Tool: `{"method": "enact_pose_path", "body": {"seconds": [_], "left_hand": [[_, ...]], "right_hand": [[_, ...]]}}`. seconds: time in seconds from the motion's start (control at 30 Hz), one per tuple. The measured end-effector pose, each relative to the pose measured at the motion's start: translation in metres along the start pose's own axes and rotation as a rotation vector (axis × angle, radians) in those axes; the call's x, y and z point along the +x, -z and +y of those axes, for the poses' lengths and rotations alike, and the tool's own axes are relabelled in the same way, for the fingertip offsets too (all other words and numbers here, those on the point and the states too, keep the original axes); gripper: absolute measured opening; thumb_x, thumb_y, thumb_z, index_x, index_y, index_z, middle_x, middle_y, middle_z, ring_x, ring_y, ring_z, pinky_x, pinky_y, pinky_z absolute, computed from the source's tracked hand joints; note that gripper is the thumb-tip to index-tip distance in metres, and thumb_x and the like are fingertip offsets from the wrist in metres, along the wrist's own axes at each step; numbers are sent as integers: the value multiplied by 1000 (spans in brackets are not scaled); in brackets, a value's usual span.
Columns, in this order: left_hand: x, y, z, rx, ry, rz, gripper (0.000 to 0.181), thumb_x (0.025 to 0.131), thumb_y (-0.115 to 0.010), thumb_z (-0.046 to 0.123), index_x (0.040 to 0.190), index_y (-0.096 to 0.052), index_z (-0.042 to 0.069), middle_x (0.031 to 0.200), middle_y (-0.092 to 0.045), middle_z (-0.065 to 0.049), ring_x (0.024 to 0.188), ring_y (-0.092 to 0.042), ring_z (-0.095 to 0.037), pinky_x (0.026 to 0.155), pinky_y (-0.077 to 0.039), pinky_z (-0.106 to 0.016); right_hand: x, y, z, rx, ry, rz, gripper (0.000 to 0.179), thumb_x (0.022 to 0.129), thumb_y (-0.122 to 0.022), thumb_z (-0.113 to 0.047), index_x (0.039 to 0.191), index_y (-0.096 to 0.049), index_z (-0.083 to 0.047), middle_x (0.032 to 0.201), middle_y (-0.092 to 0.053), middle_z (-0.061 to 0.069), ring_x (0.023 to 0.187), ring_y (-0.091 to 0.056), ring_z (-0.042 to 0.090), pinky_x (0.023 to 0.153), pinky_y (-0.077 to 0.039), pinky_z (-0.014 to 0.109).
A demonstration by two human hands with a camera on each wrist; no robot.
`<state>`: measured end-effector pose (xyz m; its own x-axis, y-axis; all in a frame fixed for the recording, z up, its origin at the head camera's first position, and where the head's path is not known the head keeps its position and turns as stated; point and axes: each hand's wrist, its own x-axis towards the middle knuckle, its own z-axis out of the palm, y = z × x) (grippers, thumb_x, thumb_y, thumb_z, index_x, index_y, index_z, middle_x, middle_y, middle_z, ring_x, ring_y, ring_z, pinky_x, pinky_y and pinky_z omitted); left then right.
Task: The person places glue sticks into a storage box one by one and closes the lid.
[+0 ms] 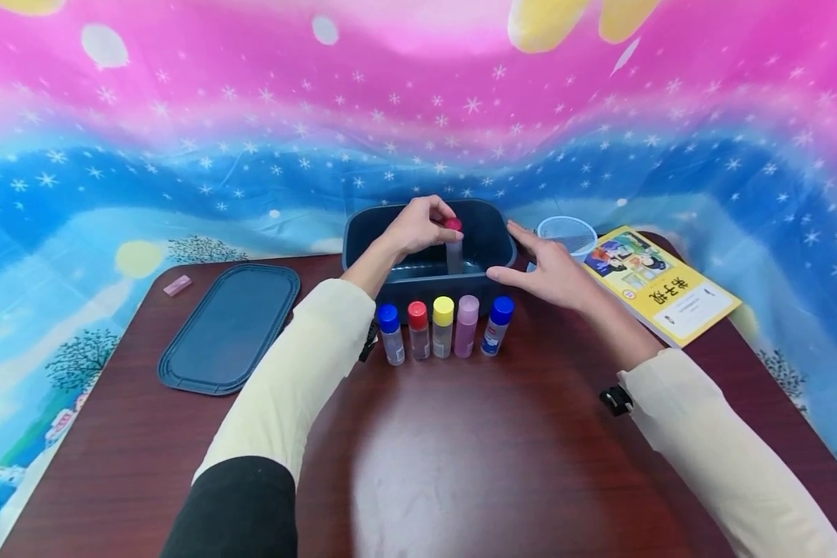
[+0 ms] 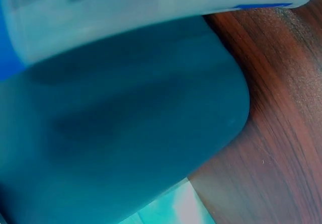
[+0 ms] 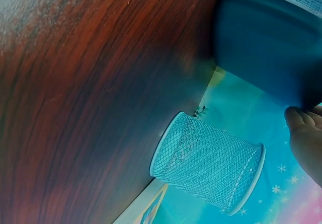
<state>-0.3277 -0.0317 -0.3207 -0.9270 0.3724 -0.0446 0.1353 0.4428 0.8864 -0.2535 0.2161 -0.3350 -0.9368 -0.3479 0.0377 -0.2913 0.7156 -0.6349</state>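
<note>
A black sleeve (image 1: 233, 508) lies nearest the camera; the left hand (image 1: 418, 227) pinches a red-capped clear tube (image 1: 454, 257) upright inside the dark bin (image 1: 425, 288); the right hand (image 1: 547, 267), fingers extended, touches the bin's right side; five capped tubes (image 1: 442, 338) stand just in front; farther out, the counter (image 1: 502, 465) carries a mesh cup (image 3: 209, 163), yellow book (image 1: 669, 291) and dark lid (image 1: 230, 329).

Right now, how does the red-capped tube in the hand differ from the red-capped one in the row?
The held tube is pinched by the left hand; the row tube stands untouched on the table. The held tube is inside the dark bin; the row tube is outside, in front. Both are red-capped and look upright.
</note>
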Motion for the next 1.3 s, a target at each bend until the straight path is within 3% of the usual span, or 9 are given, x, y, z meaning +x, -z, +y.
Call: {"method": "enact_pose_path", "body": {"seconds": [0.27, 0.53, 0.7, 1.1, 1.3], "left_hand": [[-1, -1, 1, 83, -26, -8, 31, 91, -78, 12, 116, -62, 5, 114, -63, -11, 104, -60, -24, 90, -54, -31], [-5, 5, 2, -30, 6, 7, 40, 92, -76, 7, 127, -58, 4, 121, -59, -14, 109, -60, -27, 92, -55, -32], [-8, 10, 4, -36, -4, 23, 42, 94, -74, 9, 131, -57, 3, 121, -59, -14, 108, -61, -26, 93, -55, -33], [-36, 28, 17, -22, -123, 13, 43, 96, -73, 18, 132, -58, 1, 119, -62, -10, 106, -61, -23, 92, -55, -39], [-48, 35, 17, -13, -131, 22, 39, 96, -72, 19, 130, -60, 4, 120, -62, -10, 108, -62, -22, 91, -55, -35]], "right_hand": [[0, 2, -2, -14, 3, 13, 98, 91, -67, -61, 162, -21, -12, 167, -21, 8, 150, -26, 33, 115, -31, 59], [1, -2, -3, 7, 3, 24, 99, 91, -66, -62, 163, -19, -13, 167, -20, 8, 151, -26, 33, 115, -31, 58], [1, -4, -1, 25, 15, 38, 98, 92, -67, -59, 163, -19, -13, 167, -21, 8, 149, -30, 32, 114, -33, 57], [1, -1, -5, 13, 28, 71, 98, 92, -66, -60, 163, -17, -12, 168, -19, 8, 146, -35, 36, 116, -29, 60], [2, 0, -11, -16, 23, 67, 99, 92, -65, -61, 163, -17, -12, 169, -14, 5, 152, -22, 34, 118, -22, 61]]}}
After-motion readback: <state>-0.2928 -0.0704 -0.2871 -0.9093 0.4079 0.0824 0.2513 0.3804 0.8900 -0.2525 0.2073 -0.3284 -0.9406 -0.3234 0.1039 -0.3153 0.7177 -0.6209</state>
